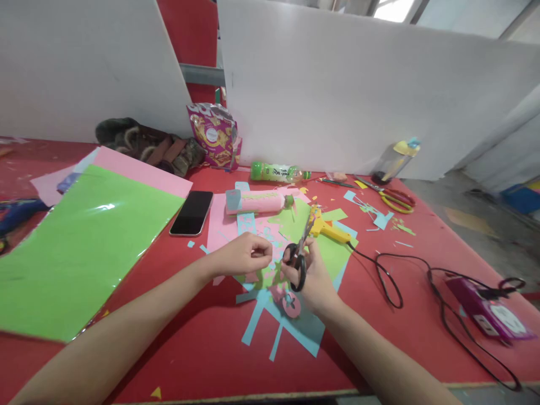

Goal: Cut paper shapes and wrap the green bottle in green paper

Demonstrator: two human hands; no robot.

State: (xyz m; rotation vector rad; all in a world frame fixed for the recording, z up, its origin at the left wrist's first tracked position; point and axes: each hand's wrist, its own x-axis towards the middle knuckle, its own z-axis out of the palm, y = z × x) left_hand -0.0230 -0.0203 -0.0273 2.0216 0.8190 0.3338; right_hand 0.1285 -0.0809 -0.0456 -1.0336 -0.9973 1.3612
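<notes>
Scissors [301,246]: just this side of the glue gun [333,229], pointing away, long axis leaning right.
Right hand [314,278]: clamped on them, forearm slanting in.
Left hand [241,256]: fingers curled together.

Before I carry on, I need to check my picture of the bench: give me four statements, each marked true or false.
1. The right hand holds black-handled scissors. True.
2. The phone lies on the green sheet. False: the phone lies on the red table.
3. The glue gun is yellow. True.
4. The pink-wrapped bottle stands upright. False: the pink-wrapped bottle lies on its side.
</notes>
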